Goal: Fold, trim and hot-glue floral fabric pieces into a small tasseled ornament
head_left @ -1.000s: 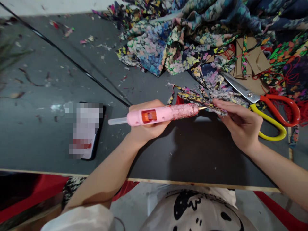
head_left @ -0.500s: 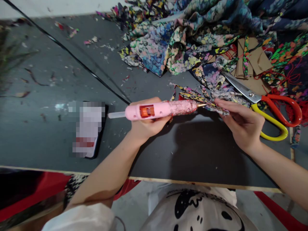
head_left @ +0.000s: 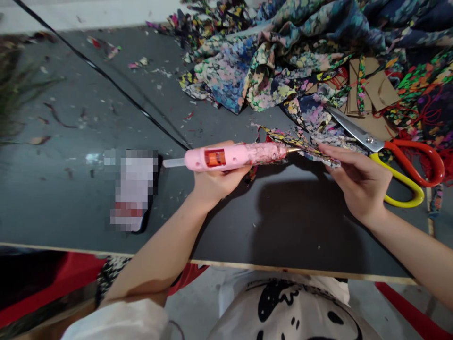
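In my left hand (head_left: 219,182) is a pink glue gun (head_left: 235,157), lying level with its metal nozzle pointing right. A clear glue stick (head_left: 173,162) pokes out of its back end, and a black cord runs up from it to the upper left. My right hand (head_left: 366,182) pinches a narrow piece of floral fabric (head_left: 307,147) between thumb and fingers. The nozzle tip is at this piece; whether it touches cannot be made out. The left fingers are mostly hidden beneath the gun.
Scissors (head_left: 370,140) with red and yellow handles lie beside my right hand. Floral cloth (head_left: 226,71) is heaped at the back, with cardboard pieces (head_left: 380,89) and red thread to the right. A phone (head_left: 136,189) lies left of my forearm. The grey table (head_left: 219,236) carries scattered scraps.
The glue gun has shifted slightly up, its nozzle a little back to the left along the fabric. My right hand has moved very slightly right. Both hands keep their hold.
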A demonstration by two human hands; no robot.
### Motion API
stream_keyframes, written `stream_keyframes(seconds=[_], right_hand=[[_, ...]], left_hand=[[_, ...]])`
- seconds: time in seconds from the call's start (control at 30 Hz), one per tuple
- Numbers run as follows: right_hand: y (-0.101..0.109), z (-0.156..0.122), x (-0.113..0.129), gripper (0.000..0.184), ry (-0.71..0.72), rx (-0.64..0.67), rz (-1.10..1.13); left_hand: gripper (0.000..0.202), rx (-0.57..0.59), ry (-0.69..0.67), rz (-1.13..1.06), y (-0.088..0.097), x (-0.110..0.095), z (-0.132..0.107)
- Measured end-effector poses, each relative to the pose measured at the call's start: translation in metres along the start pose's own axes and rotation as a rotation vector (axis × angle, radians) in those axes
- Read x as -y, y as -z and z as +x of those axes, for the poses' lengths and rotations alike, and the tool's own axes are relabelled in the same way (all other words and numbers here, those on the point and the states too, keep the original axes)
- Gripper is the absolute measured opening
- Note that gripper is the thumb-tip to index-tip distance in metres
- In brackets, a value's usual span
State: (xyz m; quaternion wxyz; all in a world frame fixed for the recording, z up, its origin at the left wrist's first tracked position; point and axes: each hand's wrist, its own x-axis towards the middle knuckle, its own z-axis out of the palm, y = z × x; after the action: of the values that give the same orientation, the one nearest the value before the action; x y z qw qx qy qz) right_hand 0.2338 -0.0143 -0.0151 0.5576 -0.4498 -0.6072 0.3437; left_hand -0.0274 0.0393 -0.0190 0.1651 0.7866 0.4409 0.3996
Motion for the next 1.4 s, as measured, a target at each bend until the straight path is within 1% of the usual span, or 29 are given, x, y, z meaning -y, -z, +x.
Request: stream_keyframes(seconds=[0.07,0.17,0.27,0.4,0.57,0.63,0.7,0.8,0.87,0.93,1.07,1.2,1.33,1.4], right_hand=[[0.000,0.000,0.000,0.047,-0.001,-0.001,-0.002],[0.001,0.000,0.000,0.047,-0.001,0.006,-0.009],[0.001,0.001,0.000,0.047,0.009,0.004,-0.025],[0.001,0.001,0.000,0.048,0.012,-0.003,-0.031],[0.002,0.002,0.000,0.046,0.017,0.001,-0.027],[0.002,0.002,0.000,0.046,0.019,-0.001,-0.031],[0.001,0.002,0.000,0.046,0.019,-0.004,-0.032],[0.001,0.003,0.001,0.046,0.027,-0.009,-0.030],[0.002,0.003,0.002,0.047,0.027,-0.008,-0.031],[0.002,0.003,0.002,0.047,0.026,-0.006,-0.029],[0.002,0.004,0.002,0.046,0.027,-0.015,-0.021],[0.001,0.004,0.002,0.043,0.022,-0.015,-0.017],[0.001,0.004,0.001,0.037,0.021,-0.032,-0.051],[0.001,0.004,0.000,0.035,0.021,-0.044,-0.063]], left_hand=[[0.015,-0.011,0.024,-0.029,0.000,-0.002,0.000],[0.014,0.006,0.094,-0.061,0.000,-0.006,-0.001],[0.017,0.038,0.101,-0.071,0.000,-0.007,-0.001],[0.019,0.027,0.073,-0.061,0.000,-0.003,-0.001],[0.012,0.018,0.029,-0.028,0.002,0.002,-0.002],[0.012,0.012,0.020,-0.013,0.002,0.001,-0.001],[0.013,-0.011,-0.005,0.009,0.002,0.000,0.000],[0.008,-0.049,-0.073,0.043,0.003,-0.002,0.002],[0.006,-0.064,-0.090,0.071,0.004,-0.002,0.001],[0.010,-0.074,-0.064,0.104,0.006,0.000,0.000],[0.013,-0.065,0.044,0.142,0.008,0.005,-0.002],[0.016,-0.088,0.065,0.127,0.007,0.008,-0.003],[0.021,-0.075,0.210,0.136,0.007,0.008,-0.002],[0.025,-0.081,0.231,0.141,0.008,0.008,-0.002]])
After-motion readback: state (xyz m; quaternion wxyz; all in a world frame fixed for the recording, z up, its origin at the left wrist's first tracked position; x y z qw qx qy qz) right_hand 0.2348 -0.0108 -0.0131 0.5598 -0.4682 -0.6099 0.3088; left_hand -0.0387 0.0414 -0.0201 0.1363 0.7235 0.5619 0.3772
